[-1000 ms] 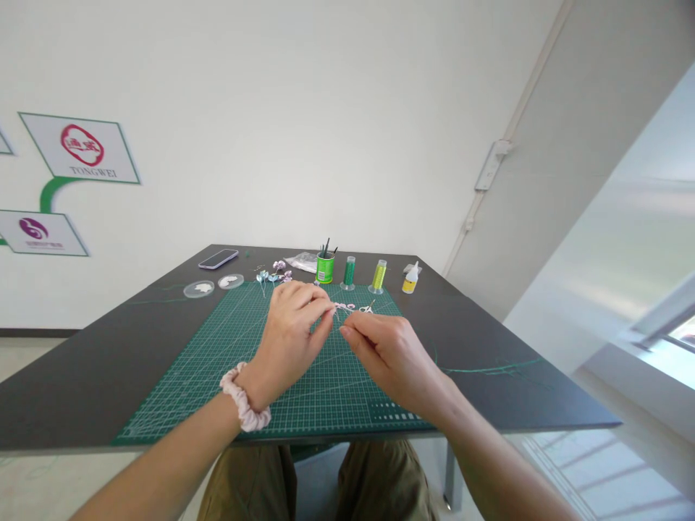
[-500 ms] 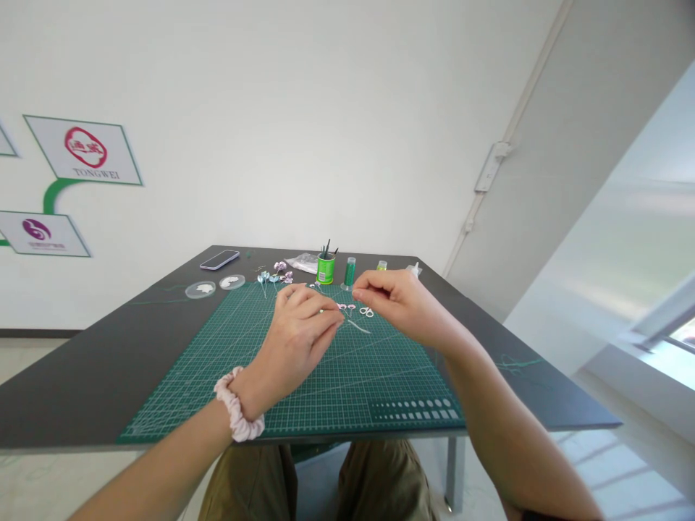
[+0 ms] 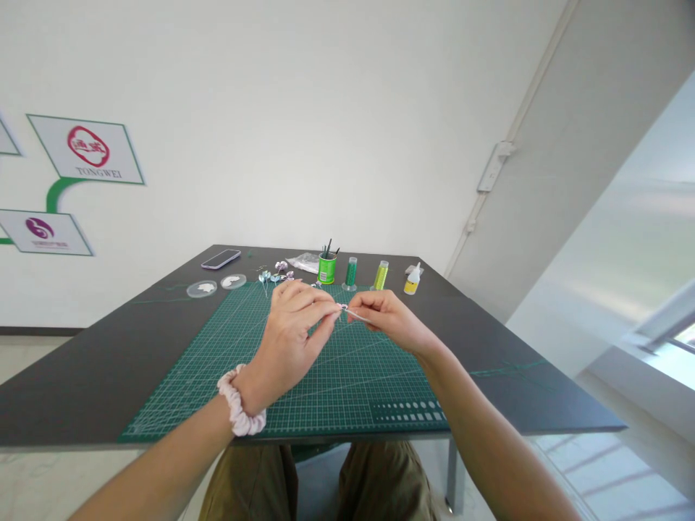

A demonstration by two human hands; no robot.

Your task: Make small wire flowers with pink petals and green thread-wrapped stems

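Head view: thin pale stem (image 3: 359, 316) is held up btwn both hands, above the far part of the green cutting mat (image 3: 228, 347). L hand (image 3: 296, 322) pinches one end, thumb to fingertips; R hand (image 3: 394, 318) pinches it too, thumb & index, w/ a length lying along the thumb side. Tiny pinkish-white bit (image 3: 342, 307) at L tips, too small to ID.

Stem prob. v. light, slim & bendy, poss. wire or wrapped thread; should kink easily, so best a gentle fingertip pinch nr the ends, off the pinkish-white bit, which may crush.

Textures: mat flat, fine printed grid; desk (image 3: 70, 362) dark, smooth; scrunchie (image 3: 239, 405) soft, ruched, on L wrist. Beyond: green spool (image 3: 351, 272) & yellow-green spool (image 3: 381, 275), both cylindrical, shiny; glue bottle (image 3: 412, 281) w/ tapered nozzle.
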